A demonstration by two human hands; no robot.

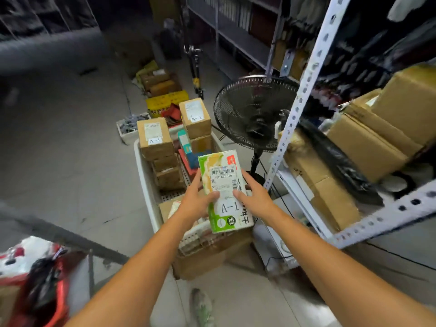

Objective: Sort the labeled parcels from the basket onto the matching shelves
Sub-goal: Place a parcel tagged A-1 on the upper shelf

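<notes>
A green and white parcel (224,185) with a barcode label and the mark A-1 is held above the white basket (144,171). My left hand (197,201) grips its left edge, my right hand (253,197) its right edge. In the basket stand stacked brown boxes: one (154,138) marked A-1 on the left stack, one (195,116) marked A-2 on the far stack. More packets lie under my hands. The white metal shelf (368,223) with brown cartons is to the right.
A black floor fan (252,114) stands between the basket and the shelf post (304,90). Yellow and brown boxes (165,100) lie on the floor beyond the basket. A cardboard box (207,258) sits at the basket's near end. Red and black items (40,279) are at lower left.
</notes>
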